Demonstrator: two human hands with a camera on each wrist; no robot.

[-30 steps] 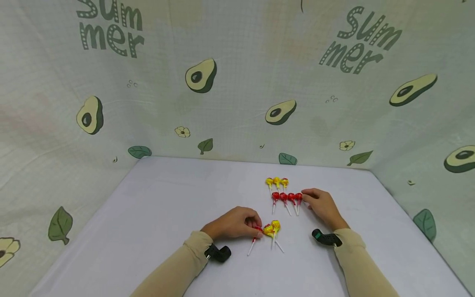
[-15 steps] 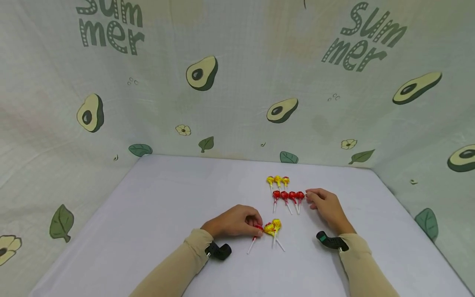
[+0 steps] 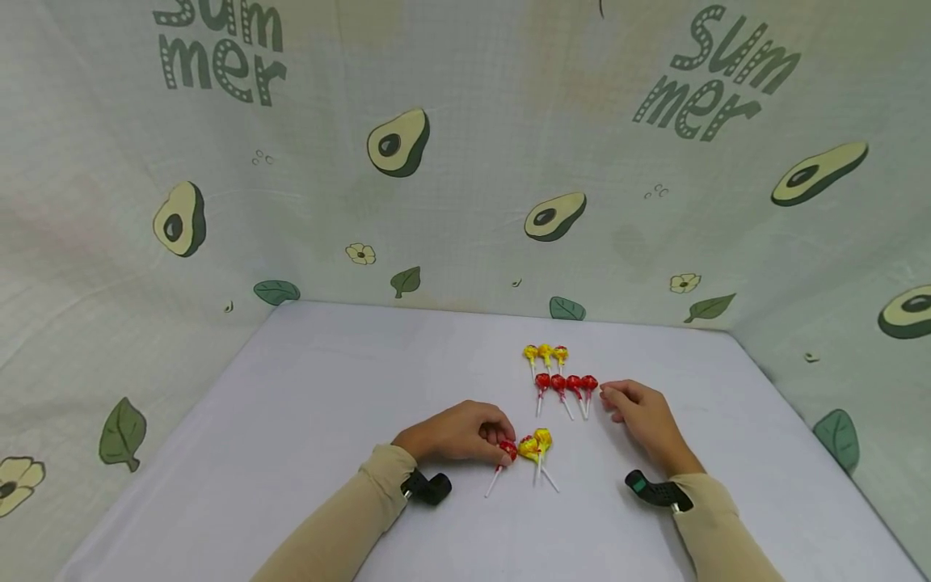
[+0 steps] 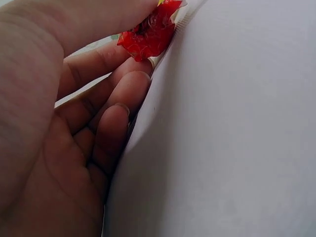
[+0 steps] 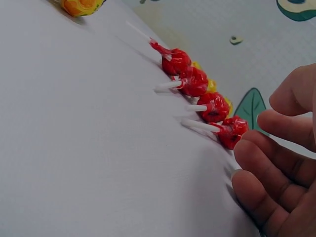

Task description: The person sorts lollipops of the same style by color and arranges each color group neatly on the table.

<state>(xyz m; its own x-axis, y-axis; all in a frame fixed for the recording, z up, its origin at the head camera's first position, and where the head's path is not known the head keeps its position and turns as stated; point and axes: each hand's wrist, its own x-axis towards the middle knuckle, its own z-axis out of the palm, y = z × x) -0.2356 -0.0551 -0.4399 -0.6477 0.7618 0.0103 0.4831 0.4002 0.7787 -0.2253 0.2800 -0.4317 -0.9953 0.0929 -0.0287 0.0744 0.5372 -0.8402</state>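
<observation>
Pinching red lollipop (image 3: 508, 449) by its head with left hand (image 3: 460, 433), just left of two yellow lollipops (image 3: 543, 440) with crossed sticks. Beyond, four red lollipops (image 3: 558, 383) in a row; behind those, three yellow lollipops (image 3: 545, 352). Gripping nothing with right hand (image 3: 646, 419), fingers loosely bent, just beside the row's right end. Widest open room on white tabletop (image 3: 349, 364) to the left; far edge near the back row, against printed cloth (image 3: 465, 178). Versus half a second ago: drew right hand slightly back toward body; exposed more of pinched head.
</observation>
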